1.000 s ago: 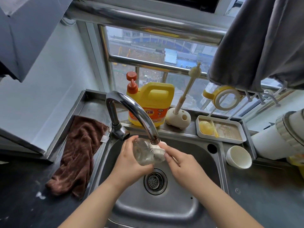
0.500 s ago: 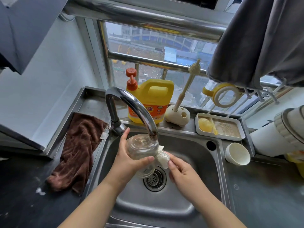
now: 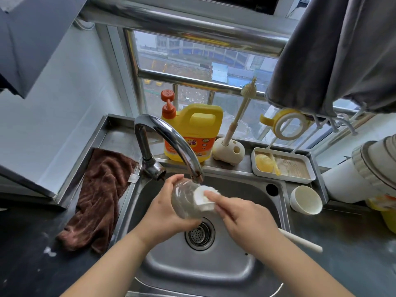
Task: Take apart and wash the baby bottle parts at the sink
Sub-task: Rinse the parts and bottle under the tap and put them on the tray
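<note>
A steel counter (image 3: 334,243) below a barred window (image 3: 192,61) holds a steel sink (image 3: 252,211). The sink's near edge is cut off by the frame bottom, and both forearms leave the frame there. A grey cloth (image 3: 334,50) hangs at upper right and covers part of the window. A white cylinder (image 3: 351,179) at the right edge is cut off; what it is cannot be told.

A brown towel (image 3: 100,196) lies on the counter left of the sink. The tap (image 3: 171,142) arches over the basin; whether water runs cannot be told.

The left hand (image 3: 165,213) grips the clear bottle (image 3: 186,202) from the left, fingers curled round its body, thumb on top. The bottle lies tilted just under the spout, above the drain (image 3: 200,233); its contents are blurred. The right hand (image 3: 246,217) grasps a white brush (image 3: 203,198) whose head sits at the bottle's mouth; its handle end sticks out behind the wrist. The fingers hide most of the handle.

Behind the sink stand a yellow jug (image 3: 197,129) with an orange pump and a holder (image 3: 228,150) with a thin brush upright in it. A white tray (image 3: 308,177) holds a yellow item, not clearly identifiable. A yellow-and-white ring (image 3: 288,124) hangs above it. A white cup (image 3: 305,202) stands just right of the sink, apparently with nothing inside.
</note>
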`<state>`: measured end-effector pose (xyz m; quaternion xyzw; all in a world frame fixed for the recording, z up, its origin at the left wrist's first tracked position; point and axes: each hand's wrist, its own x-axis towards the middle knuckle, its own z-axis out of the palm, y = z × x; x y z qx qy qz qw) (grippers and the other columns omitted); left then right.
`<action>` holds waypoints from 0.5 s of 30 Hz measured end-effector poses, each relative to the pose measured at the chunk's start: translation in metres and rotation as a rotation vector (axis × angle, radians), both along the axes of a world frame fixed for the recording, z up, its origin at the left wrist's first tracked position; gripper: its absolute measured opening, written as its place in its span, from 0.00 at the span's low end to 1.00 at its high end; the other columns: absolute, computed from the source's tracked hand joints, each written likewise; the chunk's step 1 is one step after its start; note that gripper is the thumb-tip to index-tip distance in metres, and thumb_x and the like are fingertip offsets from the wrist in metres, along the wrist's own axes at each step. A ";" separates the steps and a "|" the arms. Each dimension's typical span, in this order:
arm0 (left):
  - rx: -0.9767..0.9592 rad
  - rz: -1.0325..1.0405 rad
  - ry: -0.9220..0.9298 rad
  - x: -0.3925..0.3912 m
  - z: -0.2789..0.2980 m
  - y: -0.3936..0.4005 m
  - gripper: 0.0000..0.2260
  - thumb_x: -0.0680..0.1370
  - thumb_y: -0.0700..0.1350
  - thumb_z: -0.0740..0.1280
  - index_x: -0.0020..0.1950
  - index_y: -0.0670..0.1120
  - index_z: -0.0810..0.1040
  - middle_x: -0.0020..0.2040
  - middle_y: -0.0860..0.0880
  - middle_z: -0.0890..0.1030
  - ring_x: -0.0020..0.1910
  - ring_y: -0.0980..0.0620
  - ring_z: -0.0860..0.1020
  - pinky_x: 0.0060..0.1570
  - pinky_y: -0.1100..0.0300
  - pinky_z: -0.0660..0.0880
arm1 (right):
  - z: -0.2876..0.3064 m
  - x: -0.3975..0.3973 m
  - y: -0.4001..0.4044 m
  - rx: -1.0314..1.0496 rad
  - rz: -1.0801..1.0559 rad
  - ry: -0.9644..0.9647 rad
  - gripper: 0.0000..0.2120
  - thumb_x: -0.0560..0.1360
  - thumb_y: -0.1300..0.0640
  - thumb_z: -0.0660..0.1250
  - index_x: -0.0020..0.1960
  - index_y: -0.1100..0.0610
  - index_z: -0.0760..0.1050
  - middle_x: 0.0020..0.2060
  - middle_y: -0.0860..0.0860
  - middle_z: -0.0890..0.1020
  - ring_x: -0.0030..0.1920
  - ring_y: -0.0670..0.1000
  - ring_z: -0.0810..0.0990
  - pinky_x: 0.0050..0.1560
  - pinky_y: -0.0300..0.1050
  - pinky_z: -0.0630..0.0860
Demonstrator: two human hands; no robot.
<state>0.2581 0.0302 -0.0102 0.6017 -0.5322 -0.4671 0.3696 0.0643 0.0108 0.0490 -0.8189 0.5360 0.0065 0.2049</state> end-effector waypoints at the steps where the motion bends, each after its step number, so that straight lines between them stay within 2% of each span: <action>1: -0.015 -0.021 -0.020 0.000 0.002 0.001 0.41 0.58 0.41 0.82 0.60 0.64 0.62 0.57 0.62 0.74 0.56 0.69 0.73 0.52 0.76 0.68 | -0.003 -0.004 -0.007 0.005 -0.041 0.035 0.19 0.81 0.41 0.48 0.70 0.28 0.56 0.56 0.45 0.79 0.56 0.49 0.76 0.50 0.45 0.73; 4: -0.046 -0.063 -0.036 -0.005 0.005 0.001 0.40 0.59 0.39 0.82 0.59 0.63 0.62 0.57 0.63 0.72 0.57 0.73 0.70 0.51 0.78 0.66 | -0.007 0.005 -0.024 -0.001 -0.063 -0.016 0.19 0.81 0.42 0.49 0.70 0.30 0.57 0.57 0.44 0.78 0.58 0.50 0.76 0.53 0.45 0.73; 6: -0.044 -0.041 -0.006 -0.004 0.003 0.000 0.40 0.58 0.39 0.82 0.60 0.61 0.64 0.56 0.60 0.76 0.55 0.68 0.74 0.51 0.73 0.70 | -0.005 0.020 -0.018 -0.020 0.023 -0.080 0.19 0.80 0.41 0.48 0.70 0.31 0.59 0.52 0.45 0.79 0.55 0.49 0.76 0.50 0.45 0.73; 8: -0.031 -0.011 -0.006 0.002 0.001 0.001 0.41 0.56 0.43 0.82 0.61 0.62 0.64 0.56 0.60 0.76 0.55 0.65 0.75 0.52 0.72 0.71 | -0.005 0.017 -0.003 -0.043 0.093 -0.104 0.22 0.76 0.38 0.43 0.69 0.30 0.60 0.48 0.44 0.79 0.50 0.48 0.77 0.44 0.44 0.71; 11: -0.037 -0.050 -0.061 0.009 -0.003 0.003 0.43 0.55 0.51 0.80 0.64 0.64 0.62 0.59 0.64 0.73 0.59 0.65 0.73 0.59 0.69 0.69 | -0.011 -0.008 -0.006 0.005 0.010 -0.021 0.18 0.80 0.41 0.49 0.68 0.28 0.59 0.53 0.42 0.80 0.54 0.47 0.77 0.45 0.42 0.69; 13: -0.033 -0.078 -0.075 0.006 -0.003 0.003 0.43 0.56 0.50 0.81 0.63 0.67 0.60 0.61 0.64 0.71 0.61 0.66 0.71 0.61 0.68 0.68 | -0.014 -0.010 -0.019 0.045 -0.054 0.011 0.18 0.81 0.43 0.51 0.69 0.29 0.59 0.57 0.43 0.79 0.57 0.49 0.76 0.49 0.43 0.71; 15: -0.041 -0.096 -0.057 -0.001 0.001 0.000 0.43 0.58 0.46 0.82 0.63 0.67 0.60 0.61 0.62 0.72 0.60 0.67 0.71 0.60 0.71 0.68 | -0.011 0.004 -0.028 0.041 -0.070 -0.062 0.18 0.81 0.43 0.52 0.69 0.30 0.60 0.59 0.43 0.79 0.59 0.49 0.76 0.51 0.45 0.72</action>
